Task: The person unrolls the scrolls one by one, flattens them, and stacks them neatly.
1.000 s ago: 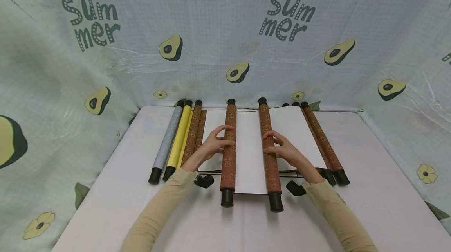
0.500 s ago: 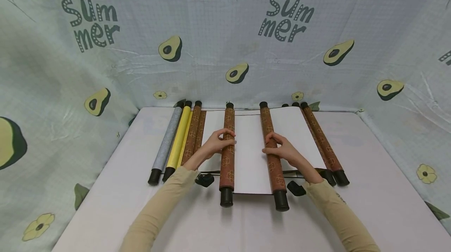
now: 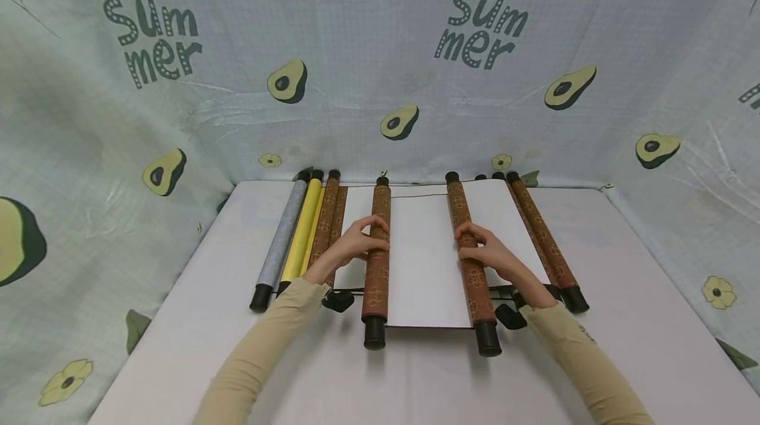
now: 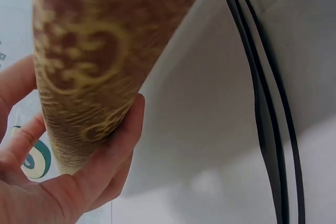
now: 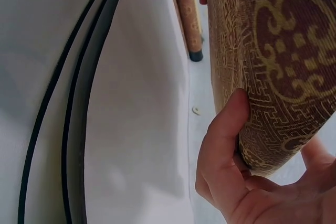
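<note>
My left hand (image 3: 359, 239) grips the left roller (image 3: 376, 280) of a brown, gold-patterned scroll with black end knobs. The scroll's right roller (image 3: 477, 286) is held by my right hand (image 3: 489, 255), thumb and fingers curled round it. Between the rollers stretches a strip of white paper (image 3: 427, 266). Both wrist views show the patterned roll large, with fingers (image 4: 123, 135) around it on the left and a thumb (image 5: 226, 129) against it on the right. The held scroll overlaps another opened scroll with white paper (image 3: 493, 214) in the head view.
To the left lie a grey scroll (image 3: 282, 240), a yellow scroll (image 3: 304, 224) and brown rolls (image 3: 325, 227). More brown rolls (image 3: 543, 240) lie at the right. All are on a white table (image 3: 415, 385), before a hanging cloth (image 3: 332, 29) printed with avocados.
Both hands have moved apart, the left hand leftward and the right hand rightward, each with its roller. The strip of white paper between the rollers is wider.
</note>
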The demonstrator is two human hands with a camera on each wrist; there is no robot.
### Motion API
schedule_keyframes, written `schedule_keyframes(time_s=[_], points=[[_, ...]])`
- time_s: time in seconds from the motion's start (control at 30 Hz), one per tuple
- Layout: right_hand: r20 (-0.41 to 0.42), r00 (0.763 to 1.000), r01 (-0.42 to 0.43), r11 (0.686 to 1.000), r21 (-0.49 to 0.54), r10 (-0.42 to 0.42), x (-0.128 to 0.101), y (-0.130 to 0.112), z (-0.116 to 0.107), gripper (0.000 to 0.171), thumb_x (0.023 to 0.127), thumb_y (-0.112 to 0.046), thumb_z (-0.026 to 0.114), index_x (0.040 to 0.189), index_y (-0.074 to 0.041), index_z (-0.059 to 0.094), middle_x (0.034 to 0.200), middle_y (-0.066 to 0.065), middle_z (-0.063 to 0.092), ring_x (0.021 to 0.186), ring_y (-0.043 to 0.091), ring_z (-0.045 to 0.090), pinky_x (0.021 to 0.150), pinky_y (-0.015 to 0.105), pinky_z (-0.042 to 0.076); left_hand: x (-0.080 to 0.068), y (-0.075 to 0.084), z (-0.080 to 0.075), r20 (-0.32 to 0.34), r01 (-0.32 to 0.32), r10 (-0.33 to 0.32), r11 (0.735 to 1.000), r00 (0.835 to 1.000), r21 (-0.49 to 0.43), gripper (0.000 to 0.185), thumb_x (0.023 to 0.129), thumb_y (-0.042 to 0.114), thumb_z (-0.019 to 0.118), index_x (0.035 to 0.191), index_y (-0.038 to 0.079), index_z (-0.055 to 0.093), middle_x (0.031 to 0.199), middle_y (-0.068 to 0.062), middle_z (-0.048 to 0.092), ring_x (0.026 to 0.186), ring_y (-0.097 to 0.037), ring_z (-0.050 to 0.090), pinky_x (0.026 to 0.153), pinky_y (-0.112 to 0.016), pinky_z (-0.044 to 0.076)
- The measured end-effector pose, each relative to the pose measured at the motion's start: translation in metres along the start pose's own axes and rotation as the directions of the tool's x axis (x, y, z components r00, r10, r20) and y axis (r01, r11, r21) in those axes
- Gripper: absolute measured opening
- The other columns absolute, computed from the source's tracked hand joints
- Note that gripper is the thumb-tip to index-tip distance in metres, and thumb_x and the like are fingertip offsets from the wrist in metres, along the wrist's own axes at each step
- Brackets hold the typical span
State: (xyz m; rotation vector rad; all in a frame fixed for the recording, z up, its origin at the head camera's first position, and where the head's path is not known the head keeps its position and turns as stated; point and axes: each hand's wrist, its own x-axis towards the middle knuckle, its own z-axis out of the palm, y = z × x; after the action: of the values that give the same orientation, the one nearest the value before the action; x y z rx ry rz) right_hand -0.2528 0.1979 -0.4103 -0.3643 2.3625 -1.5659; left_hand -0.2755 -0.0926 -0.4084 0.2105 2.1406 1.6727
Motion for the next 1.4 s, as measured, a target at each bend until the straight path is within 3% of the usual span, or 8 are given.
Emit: schedule_keyframes(time_s=[0.37, 0.5, 0.7, 0.93, 1.07, 1.2, 1.4], points=[[0.005, 1.0, 0.016, 0.999, -0.032, -0.016, -0.001, 0.005, -0.006, 0.02, 0.083, -0.009, 0.056, 0.098, 0.002, 0.05, 0.091, 0.007, 0.044, 0.067, 0.015, 0.037, 0.052, 0.026, 0.035, 0.001, -0.002, -0.002, 0.004, 0.016, -0.016, 0.999, 1.0, 0.035, 0.032, 0.083, 0.011, 0.057, 0.113, 0.001, 0.053, 0.121, -0.013, 0.046, 0.075, -0.015, 0.049, 0.058, -0.029, 0.047], [-0.01, 0.999, 0.037, 0.998, -0.043, -0.037, -0.002, 0.005, -0.009, 0.017, 0.082, -0.008, 0.058, 0.094, 0.001, 0.049, 0.088, 0.006, 0.044, 0.072, 0.018, 0.038, 0.057, 0.028, 0.036, -0.001, -0.002, -0.001, -0.01, 0.01, -0.01, 0.999, 1.0, 0.036, 0.032, 0.082, 0.016, 0.062, 0.11, 0.002, 0.053, 0.116, -0.012, 0.047, 0.068, -0.013, 0.047, 0.055, -0.026, 0.045], [-0.018, 0.999, 0.031, 0.998, -0.05, -0.032, -0.004, 0.005, -0.012, 0.023, 0.079, -0.008, 0.064, 0.091, -0.003, 0.045, 0.081, 0.006, 0.04, 0.067, 0.019, 0.038, 0.053, 0.029, 0.036, -0.002, -0.001, -0.002, -0.02, -0.023, 0.024, 0.997, 0.999, 0.069, 0.034, 0.077, 0.018, 0.069, 0.102, 0.004, 0.051, 0.124, -0.012, 0.039, 0.061, -0.012, 0.043, 0.051, -0.025, 0.041], [0.007, 1.0, 0.004, 0.999, -0.039, -0.004, -0.008, 0.006, -0.018, 0.024, 0.079, -0.007, 0.061, 0.098, -0.002, 0.046, 0.092, 0.011, 0.043, 0.057, 0.013, 0.038, 0.044, 0.029, 0.035, -0.003, -0.001, -0.004, -0.019, -0.025, 0.026, 0.999, 0.999, 0.048, 0.028, 0.075, 0.007, 0.068, 0.096, 0.005, 0.05, 0.12, -0.014, 0.04, 0.073, -0.018, 0.051, 0.053, -0.027, 0.046], [0.015, 1.0, -0.017, 0.998, -0.054, 0.018, -0.01, 0.007, -0.023, 0.025, 0.081, -0.01, 0.059, 0.102, -0.001, 0.048, 0.103, 0.014, 0.044, 0.06, 0.011, 0.038, 0.045, 0.027, 0.035, -0.006, -0.001, -0.007, -0.012, -0.012, 0.013, 0.999, 1.0, 0.043, 0.029, 0.078, 0.004, 0.063, 0.104, 0.002, 0.05, 0.122, -0.016, 0.04, 0.073, -0.02, 0.052, 0.054, -0.027, 0.047], [0.014, 1.0, -0.024, 0.996, -0.084, 0.025, -0.013, 0.007, -0.026, 0.024, 0.082, -0.011, 0.057, 0.102, 0.0, 0.05, 0.097, 0.013, 0.044, 0.053, 0.008, 0.032, 0.044, 0.025, 0.032, -0.007, 0.0, -0.009, 0.001, 0.005, -0.005, 0.999, 1.0, 0.05, 0.033, 0.08, 0.005, 0.058, 0.111, 0.0, 0.05, 0.129, -0.016, 0.038, 0.076, -0.02, 0.052, 0.057, -0.029, 0.049], [-0.008, 1.0, 0.01, 0.995, -0.098, -0.01, -0.016, 0.007, -0.028, 0.023, 0.08, -0.008, 0.061, 0.096, 0.001, 0.049, 0.09, 0.011, 0.044, 0.071, 0.018, 0.04, 0.053, 0.03, 0.038, -0.007, -0.001, -0.011, -0.007, 0.003, -0.003, 0.998, 1.0, 0.068, 0.027, 0.081, 0.009, 0.057, 0.106, 0.001, 0.053, 0.128, -0.015, 0.04, 0.077, -0.02, 0.052, 0.057, -0.031, 0.049]])
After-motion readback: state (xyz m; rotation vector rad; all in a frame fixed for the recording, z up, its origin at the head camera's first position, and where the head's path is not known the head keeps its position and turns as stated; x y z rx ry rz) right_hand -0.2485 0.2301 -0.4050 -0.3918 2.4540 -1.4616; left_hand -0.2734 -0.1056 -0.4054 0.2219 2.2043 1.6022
